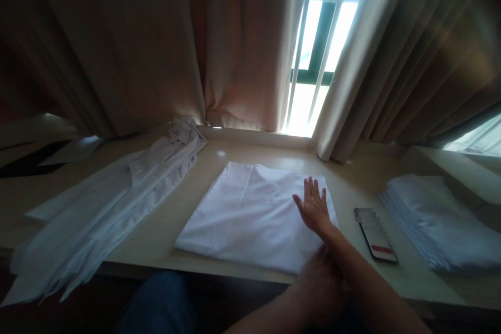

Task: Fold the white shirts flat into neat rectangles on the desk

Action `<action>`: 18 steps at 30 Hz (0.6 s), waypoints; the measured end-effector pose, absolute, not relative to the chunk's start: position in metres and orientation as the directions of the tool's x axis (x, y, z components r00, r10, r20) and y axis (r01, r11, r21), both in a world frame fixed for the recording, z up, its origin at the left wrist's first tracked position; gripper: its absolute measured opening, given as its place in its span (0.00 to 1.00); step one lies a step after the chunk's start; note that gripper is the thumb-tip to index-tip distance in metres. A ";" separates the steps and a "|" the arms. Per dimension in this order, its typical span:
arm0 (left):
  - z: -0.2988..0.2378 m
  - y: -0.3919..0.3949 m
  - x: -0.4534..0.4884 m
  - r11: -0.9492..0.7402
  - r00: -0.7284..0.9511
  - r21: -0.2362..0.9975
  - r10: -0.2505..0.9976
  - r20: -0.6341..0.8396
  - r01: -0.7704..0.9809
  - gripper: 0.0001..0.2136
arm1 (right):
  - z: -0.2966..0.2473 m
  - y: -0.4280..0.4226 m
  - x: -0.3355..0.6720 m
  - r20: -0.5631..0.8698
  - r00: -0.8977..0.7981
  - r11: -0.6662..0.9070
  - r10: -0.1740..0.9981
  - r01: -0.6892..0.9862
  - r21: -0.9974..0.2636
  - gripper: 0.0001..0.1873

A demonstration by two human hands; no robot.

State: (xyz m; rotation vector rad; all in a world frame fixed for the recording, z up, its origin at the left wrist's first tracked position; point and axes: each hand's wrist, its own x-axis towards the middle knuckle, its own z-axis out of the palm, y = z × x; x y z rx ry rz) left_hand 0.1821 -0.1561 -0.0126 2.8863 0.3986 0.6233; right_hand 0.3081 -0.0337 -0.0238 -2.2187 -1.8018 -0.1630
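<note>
A white cloth (250,214), folded to a flat four-sided shape with light creases, lies at the front of the table. My right hand (314,206) rests palm down near its far right corner, fingers stretched out and nothing held. Smeared by motion, my left hand (323,276) is at the cloth's near right corner, close to my right forearm. Its fingers cannot be made out, nor whether it grips the cloth edge.
Long white cloths (117,198) lie piled at left, ends hanging over the table's front edge. To the right are a phone (376,235) and a stack of folded white cloths (438,219). Curtains (242,52) and a barred window (317,36) stand behind the table (219,148).
</note>
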 end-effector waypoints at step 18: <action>-0.070 -0.059 -0.049 -0.463 0.440 0.094 0.876 0.197 0.881 0.26 | -0.053 -0.118 0.126 0.150 -0.051 0.088 0.987 0.964 -0.252 0.37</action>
